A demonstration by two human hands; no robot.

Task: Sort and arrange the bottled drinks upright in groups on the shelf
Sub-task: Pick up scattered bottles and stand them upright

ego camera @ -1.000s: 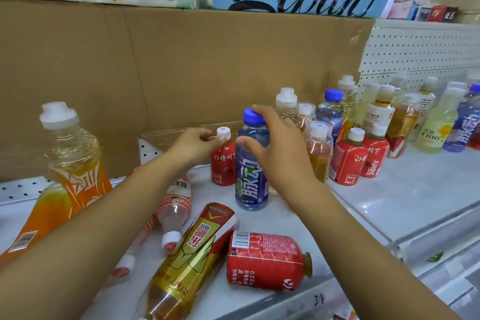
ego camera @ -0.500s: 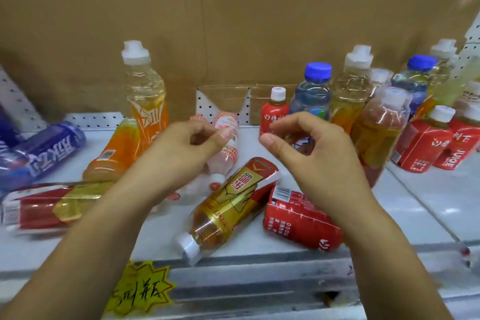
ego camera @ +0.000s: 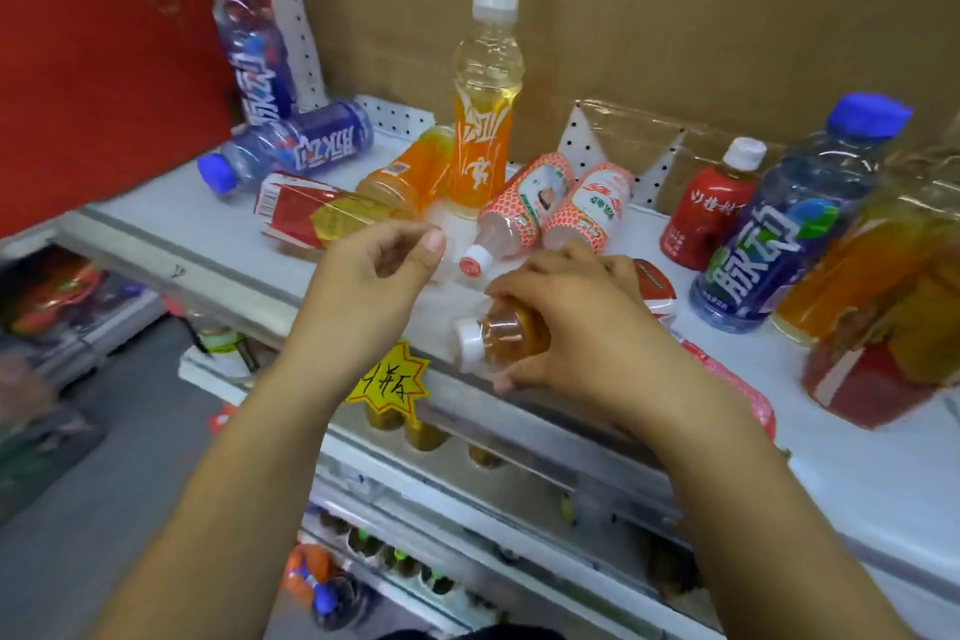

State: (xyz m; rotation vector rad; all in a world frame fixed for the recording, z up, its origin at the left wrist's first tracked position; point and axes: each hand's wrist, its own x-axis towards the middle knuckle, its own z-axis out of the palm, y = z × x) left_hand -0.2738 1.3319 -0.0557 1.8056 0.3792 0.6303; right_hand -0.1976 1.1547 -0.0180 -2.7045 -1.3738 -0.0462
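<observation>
My right hand (ego camera: 576,322) grips a lying amber tea bottle (ego camera: 498,338) with a white cap, near the front edge of the white shelf (ego camera: 857,478). My left hand (ego camera: 374,276) hovers just left of it, fingers curled and holding nothing. Behind my hands lie two pink-and-white bottles (ego camera: 524,208), a red-and-gold tea bottle (ego camera: 322,213) and an orange bottle (ego camera: 410,172). An orange sports bottle (ego camera: 483,104) stands upright at the back. A blue bottle (ego camera: 291,146) lies at the left, another blue one (ego camera: 252,42) leans there. Upright at right: a red bottle (ego camera: 709,208) and a blue-capped bottle (ego camera: 795,218).
Cardboard (ego camera: 675,5) lines the back of the shelf and a red panel (ego camera: 104,57) closes the left end. A blurred amber-and-red bottle (ego camera: 883,327) stands at far right. A yellow star price tag (ego camera: 389,379) hangs on the front rail. Lower shelves hold more drinks.
The view swung left and down. My right hand dropped onto the lying amber tea bottle and closed on it. My left hand stayed curled and holds nothing.
</observation>
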